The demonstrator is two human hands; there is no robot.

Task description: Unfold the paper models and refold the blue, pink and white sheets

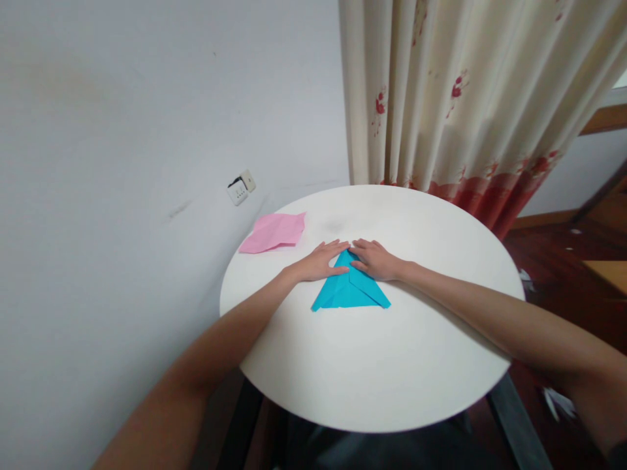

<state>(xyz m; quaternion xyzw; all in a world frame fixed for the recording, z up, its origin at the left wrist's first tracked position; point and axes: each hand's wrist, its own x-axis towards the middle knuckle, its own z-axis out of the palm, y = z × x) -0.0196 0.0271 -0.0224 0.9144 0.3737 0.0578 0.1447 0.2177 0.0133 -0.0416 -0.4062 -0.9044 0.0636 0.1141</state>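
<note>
A blue paper (349, 288), folded into a triangle with its tip pointing away from me, lies on the round white table (382, 365). My left hand (319, 260) rests flat on the paper's upper left edge, fingers stretched toward the tip. My right hand (376, 258) presses flat on the upper right edge, where a folded flap shows. Both hands' fingertips nearly meet at the tip. Neither hand grips anything.
A pink sheet of paper (275, 232) lies at the table's far left edge, close to the white wall. A wall socket (241, 188) is behind it. A cream curtain with a red hem (465, 111) hangs behind the table. Wooden floor lies to the right.
</note>
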